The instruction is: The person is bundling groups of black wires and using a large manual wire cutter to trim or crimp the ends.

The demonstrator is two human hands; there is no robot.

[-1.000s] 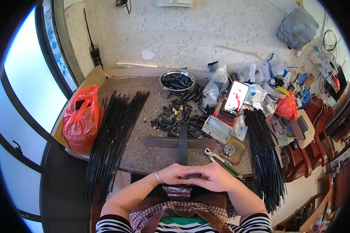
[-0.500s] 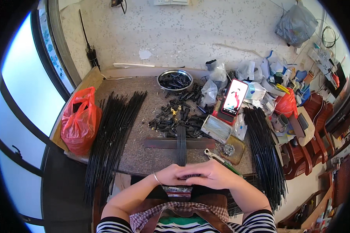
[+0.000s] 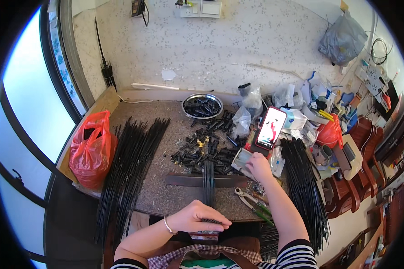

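My left hand (image 3: 201, 216) is closed over the near end of a small bundle of thin black rods (image 3: 208, 179) that lies across a dark flat bar (image 3: 184, 180) on the table. My right hand (image 3: 258, 166) reaches forward and touches a small flat clear box (image 3: 240, 159); whether it grips the box I cannot tell. A heap of small black parts (image 3: 202, 152) lies just beyond the bar. Pliers (image 3: 249, 201) with green handles rest by my right forearm.
Long black rods (image 3: 130, 166) lie in a sheaf at the left, more black rods (image 3: 303, 188) at the right. A red bag (image 3: 90, 150) sits at the left edge. A metal bowl (image 3: 203, 106) of black parts, a lit phone (image 3: 271, 127) and plastic bags stand behind.
My right hand has left my left hand at the table's near edge and moved forward-right to the clear box. The left hand stays on the rod bundle.
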